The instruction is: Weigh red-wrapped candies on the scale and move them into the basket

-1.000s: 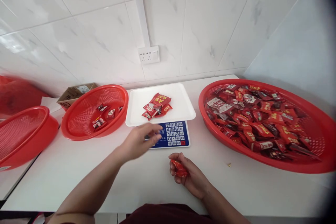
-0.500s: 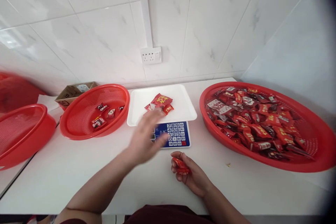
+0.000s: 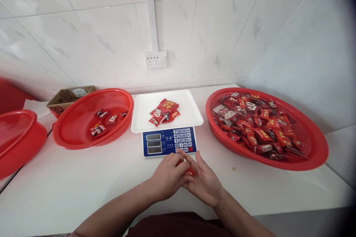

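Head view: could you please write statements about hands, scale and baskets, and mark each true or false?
1. A red packet is between the left hand and the right hand. True.
2. The panel is yellow. False: the scale's panel is blue.
3. Several packets lie on the white tray. True.
4. The right basket holds more packets than the middle basket. True.
5. The cardboard box is on the tray. False: the cardboard box is partly behind the middle basket.

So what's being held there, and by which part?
A red packet, between the right hand and left hand; exactly where it's gripped is hidden.
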Motion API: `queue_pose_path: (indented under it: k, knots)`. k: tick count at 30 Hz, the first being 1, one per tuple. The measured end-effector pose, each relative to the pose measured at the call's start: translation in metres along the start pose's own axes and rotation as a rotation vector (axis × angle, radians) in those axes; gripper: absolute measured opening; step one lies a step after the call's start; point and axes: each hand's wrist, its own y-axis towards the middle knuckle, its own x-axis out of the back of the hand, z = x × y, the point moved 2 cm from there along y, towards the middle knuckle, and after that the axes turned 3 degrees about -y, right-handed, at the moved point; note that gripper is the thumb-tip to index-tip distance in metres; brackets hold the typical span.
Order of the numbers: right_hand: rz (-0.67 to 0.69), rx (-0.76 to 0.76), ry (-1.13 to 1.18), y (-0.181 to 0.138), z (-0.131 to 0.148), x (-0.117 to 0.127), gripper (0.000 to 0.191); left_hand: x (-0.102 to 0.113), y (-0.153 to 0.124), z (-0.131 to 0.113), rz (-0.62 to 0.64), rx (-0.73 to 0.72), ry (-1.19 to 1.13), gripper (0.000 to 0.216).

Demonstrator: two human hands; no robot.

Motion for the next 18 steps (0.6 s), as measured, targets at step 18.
queue_pose_path:
  k: [18]
  knots:
    - [-0.405, 0.682, -0.654, -0.070, 0.135, -0.002, 0.035, 0.013, -0.027, 0.025, -0.031, 0.593, -1.385, 0.030]
